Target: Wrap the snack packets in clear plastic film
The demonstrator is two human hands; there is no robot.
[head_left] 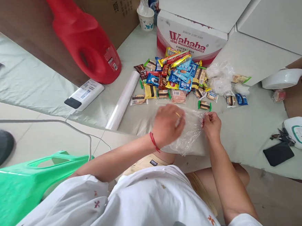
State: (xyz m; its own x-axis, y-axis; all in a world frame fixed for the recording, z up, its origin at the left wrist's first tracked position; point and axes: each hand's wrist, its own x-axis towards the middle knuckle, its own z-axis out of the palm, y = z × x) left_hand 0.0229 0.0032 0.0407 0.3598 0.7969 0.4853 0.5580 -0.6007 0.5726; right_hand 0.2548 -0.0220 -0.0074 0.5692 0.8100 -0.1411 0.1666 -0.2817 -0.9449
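A crinkled sheet of clear plastic film (187, 138) lies spread over the near edge of the covered surface, in front of me. My right hand (211, 124) pinches its right edge between thumb and fingers. Above its left part is my left hand (168, 123), wearing a red string bracelet and a ring. Its fingers are curled and slightly blurred, so whatever they hold is hidden. Just beyond both hands lies a pile of small wrapped snacks (184, 74) in many colours. One green-ended wrapped biscuit (204, 105) sits apart, close to my right hand.
Left of the pile lies a roll of clear plastic (124, 99), near a red jug (97, 51) and a white device (85, 94). Behind stand a Wahaha carton (189, 38) and a paper cup (146, 19). Crumpled plastic (220, 75), a white bowl (283, 78) and a black pouch (278, 153) lie right.
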